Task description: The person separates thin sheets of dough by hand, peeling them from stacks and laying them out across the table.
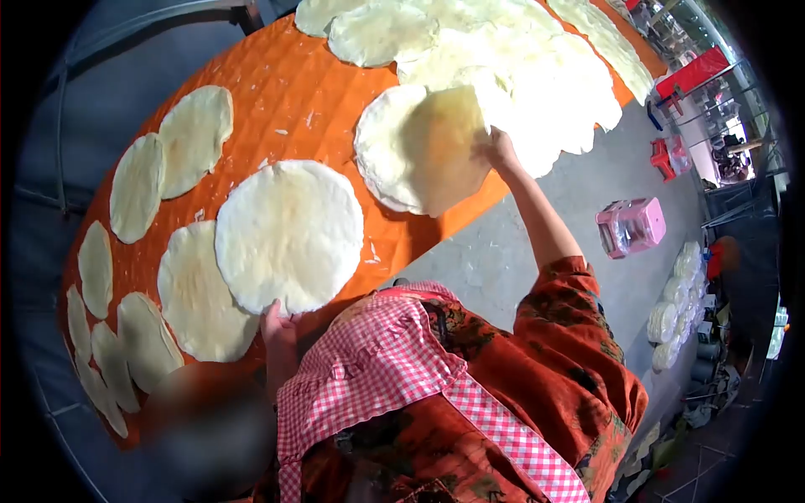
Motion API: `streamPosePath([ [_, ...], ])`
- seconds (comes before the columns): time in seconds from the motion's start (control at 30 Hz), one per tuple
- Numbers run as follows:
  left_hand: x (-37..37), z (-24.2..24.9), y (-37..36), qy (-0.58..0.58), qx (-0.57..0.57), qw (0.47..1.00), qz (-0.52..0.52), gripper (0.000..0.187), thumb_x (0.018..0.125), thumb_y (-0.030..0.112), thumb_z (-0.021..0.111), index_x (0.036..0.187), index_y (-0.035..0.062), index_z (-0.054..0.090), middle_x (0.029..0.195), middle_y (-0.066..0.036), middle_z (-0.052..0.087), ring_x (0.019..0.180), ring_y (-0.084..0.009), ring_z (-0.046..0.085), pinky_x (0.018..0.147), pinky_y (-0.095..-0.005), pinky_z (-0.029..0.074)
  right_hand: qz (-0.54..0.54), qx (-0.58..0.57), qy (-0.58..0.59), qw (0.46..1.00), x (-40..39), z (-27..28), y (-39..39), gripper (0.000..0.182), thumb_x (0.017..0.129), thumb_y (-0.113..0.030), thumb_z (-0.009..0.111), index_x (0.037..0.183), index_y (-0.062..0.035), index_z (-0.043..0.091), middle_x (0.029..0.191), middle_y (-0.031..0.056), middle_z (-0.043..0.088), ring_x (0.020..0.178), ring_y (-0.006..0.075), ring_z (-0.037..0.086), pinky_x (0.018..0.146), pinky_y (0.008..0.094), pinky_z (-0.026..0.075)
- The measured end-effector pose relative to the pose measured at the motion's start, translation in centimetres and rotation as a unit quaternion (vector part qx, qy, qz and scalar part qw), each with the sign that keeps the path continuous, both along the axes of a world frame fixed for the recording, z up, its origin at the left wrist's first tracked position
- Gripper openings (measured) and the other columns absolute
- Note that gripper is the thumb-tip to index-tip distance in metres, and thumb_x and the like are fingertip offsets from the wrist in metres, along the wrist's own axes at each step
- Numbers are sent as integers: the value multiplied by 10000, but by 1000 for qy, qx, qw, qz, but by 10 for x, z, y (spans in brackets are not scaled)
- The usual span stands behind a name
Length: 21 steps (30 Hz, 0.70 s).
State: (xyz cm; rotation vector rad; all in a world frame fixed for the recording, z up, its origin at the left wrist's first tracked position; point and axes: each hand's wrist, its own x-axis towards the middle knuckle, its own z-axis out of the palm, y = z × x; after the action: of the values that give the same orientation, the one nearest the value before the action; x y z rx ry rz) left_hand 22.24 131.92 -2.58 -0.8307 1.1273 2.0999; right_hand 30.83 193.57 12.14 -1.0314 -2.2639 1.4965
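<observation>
My left hand (281, 325) pinches the near edge of a round, pale flatbread (289, 235), which is held above the orange cloth (285, 92). Part of another flatbread (205, 293) shows beneath it. Off to the right, my right hand (498, 151) is closed on the edge of a thin, yellowish flatbread (453, 142). That sheet hangs partly over a whiter round flatbread (386, 151) lying at the cloth's edge. The fingertips of both hands are partly hidden by the bread.
Several flatbreads (197, 138) lie spread at the left, and many overlap in a brightly lit pile (537, 75) at the far right. Beyond the cloth's edge, a pink stool (633, 226) and a red stool (667, 159) stand on the grey floor (553, 226), near stacked white bundles (675, 306).
</observation>
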Motion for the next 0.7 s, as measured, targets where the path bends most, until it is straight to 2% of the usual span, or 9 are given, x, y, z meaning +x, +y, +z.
streamPosePath([
  [0.1,-4,15,16,22,-41,999,15,407,860,201,555,1241,97,456,1193,-94,541,1026,-283,570,727,-432,523,72,35,7,997,-19,92,-27,226,715,8,583,940,28,589,778,85,630,764,177,616,665,328,493],
  [0.3,-2,28,19,94,9,995,-8,395,864,218,543,1232,90,476,1194,-97,545,1050,-253,563,769,-407,510,232,164,94,954,-95,175,-54,222,655,-5,617,874,22,588,797,51,594,778,137,516,703,314,447],
  [0.43,7,51,27,122,41,992,4,404,884,212,502,1251,45,470,1210,-114,540,1078,-258,547,824,-387,495,119,223,95,963,-132,232,-27,439,580,-233,719,918,19,598,808,93,607,764,208,565,683,377,465],
  [0.47,3,26,26,214,64,974,28,394,888,193,479,1245,27,484,1228,-125,530,1079,-263,543,875,-365,475,138,261,59,954,-144,231,4,423,616,-261,697,935,4,609,808,107,613,761,192,573,677,391,468],
  [0.5,5,35,20,204,-41,978,10,359,868,163,505,1199,27,524,1214,-124,537,1074,-259,545,907,-368,459,159,157,76,972,-159,221,41,394,636,-266,689,921,-4,615,800,107,615,726,181,578,659,383,477],
  [0.57,6,48,26,166,48,983,60,390,838,134,552,1212,38,501,1184,-92,556,1063,-245,556,903,-387,467,133,170,148,965,-157,205,57,295,652,-196,691,868,-7,626,762,77,625,637,196,591,620,346,494],
  [0.63,13,88,42,177,38,981,67,378,846,146,552,1203,51,477,1119,-88,580,959,-239,593,728,-376,520,127,116,112,979,-163,167,89,331,657,-128,690,953,1,619,790,91,644,723,227,630,663,349,505],
  [0.67,10,82,37,169,47,983,56,361,849,145,551,1190,51,480,1102,-89,584,938,-234,596,704,-361,518,29,363,48,930,-172,135,98,376,691,-137,687,1018,20,586,824,134,650,765,269,634,697,373,503],
  [0.7,5,72,31,161,58,985,40,345,851,145,550,1176,52,484,1085,-89,588,918,-229,599,680,-345,517,12,460,14,888,-164,129,60,431,708,-152,694,1077,21,553,882,159,641,810,297,625,724,381,497],
])
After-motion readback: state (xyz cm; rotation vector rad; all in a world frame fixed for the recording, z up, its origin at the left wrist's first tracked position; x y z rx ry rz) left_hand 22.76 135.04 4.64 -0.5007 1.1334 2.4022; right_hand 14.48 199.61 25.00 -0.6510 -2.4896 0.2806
